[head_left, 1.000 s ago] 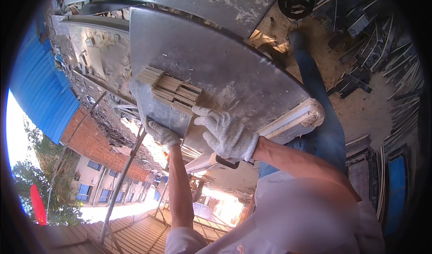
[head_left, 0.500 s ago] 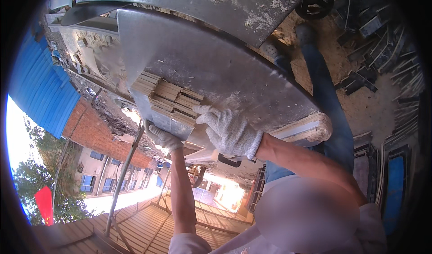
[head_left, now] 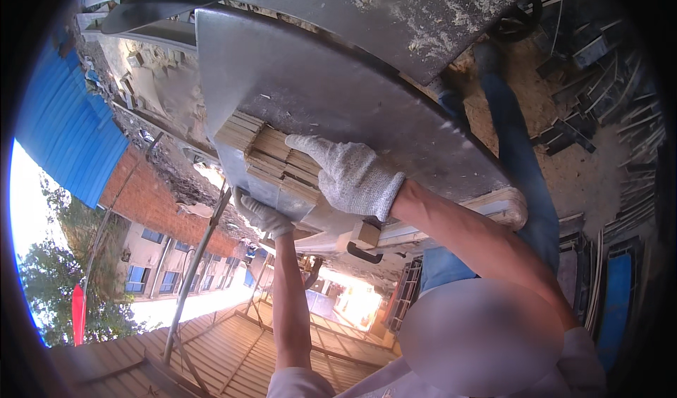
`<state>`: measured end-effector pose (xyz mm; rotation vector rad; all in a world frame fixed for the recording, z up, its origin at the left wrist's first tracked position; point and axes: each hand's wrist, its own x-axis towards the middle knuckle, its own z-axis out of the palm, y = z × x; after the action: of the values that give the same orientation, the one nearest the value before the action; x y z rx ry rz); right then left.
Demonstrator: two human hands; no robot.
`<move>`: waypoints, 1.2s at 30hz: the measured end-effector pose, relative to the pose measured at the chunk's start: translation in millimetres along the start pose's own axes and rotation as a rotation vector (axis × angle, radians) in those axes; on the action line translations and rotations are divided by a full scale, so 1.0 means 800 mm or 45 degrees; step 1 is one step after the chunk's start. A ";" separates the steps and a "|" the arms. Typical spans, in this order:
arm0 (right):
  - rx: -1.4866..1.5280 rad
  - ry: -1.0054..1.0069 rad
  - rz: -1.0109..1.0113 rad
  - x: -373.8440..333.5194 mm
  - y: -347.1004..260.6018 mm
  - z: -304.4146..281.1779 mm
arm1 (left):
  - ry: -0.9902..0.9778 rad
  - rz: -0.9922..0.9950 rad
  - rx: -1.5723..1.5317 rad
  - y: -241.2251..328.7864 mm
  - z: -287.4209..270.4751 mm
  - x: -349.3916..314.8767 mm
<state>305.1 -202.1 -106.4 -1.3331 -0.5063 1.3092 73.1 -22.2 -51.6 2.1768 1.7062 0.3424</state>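
A stack of short wooden strips (head_left: 271,151) lies in layered bundles on a grey metal tabletop (head_left: 331,109). My right hand (head_left: 352,176), in a pale knitted glove, is closed against the right end of the stack. Its index finger stretches over the strips, its other fingers are curled, and its thumb is hidden. At the near left edge my gloved left hand (head_left: 264,218) is closed around the rim of the smooth metal plate (head_left: 271,195) beside the stack. Some of its fingertips are out of sight.
A small wooden block (head_left: 364,236) sits by a black handle (head_left: 365,255) on the near side. Beyond the tabletop is another dusty metal surface (head_left: 423,24). Dark offcuts (head_left: 571,133) litter the ground at right. A metal pole (head_left: 194,285) rises at lower left.
My right hand has moved up and left along the stack, and its index finger now reaches over the strips. The wooden block by the handle has come into sight. The view has shifted slightly.
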 end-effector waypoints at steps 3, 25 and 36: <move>-0.036 -0.119 0.006 0.016 -0.001 0.003 | -0.016 0.041 0.034 0.008 0.001 -0.001; -0.347 -0.036 -0.433 0.033 -0.027 0.011 | 0.006 -0.039 0.035 0.004 0.003 0.002; -0.286 0.026 -0.368 0.068 -0.025 0.025 | 0.002 -0.035 0.072 0.010 0.000 -0.002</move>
<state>311.1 -140.9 -104.4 -1.3948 -0.8182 1.0219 80.1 -25.8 -48.2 2.1907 1.7658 0.2923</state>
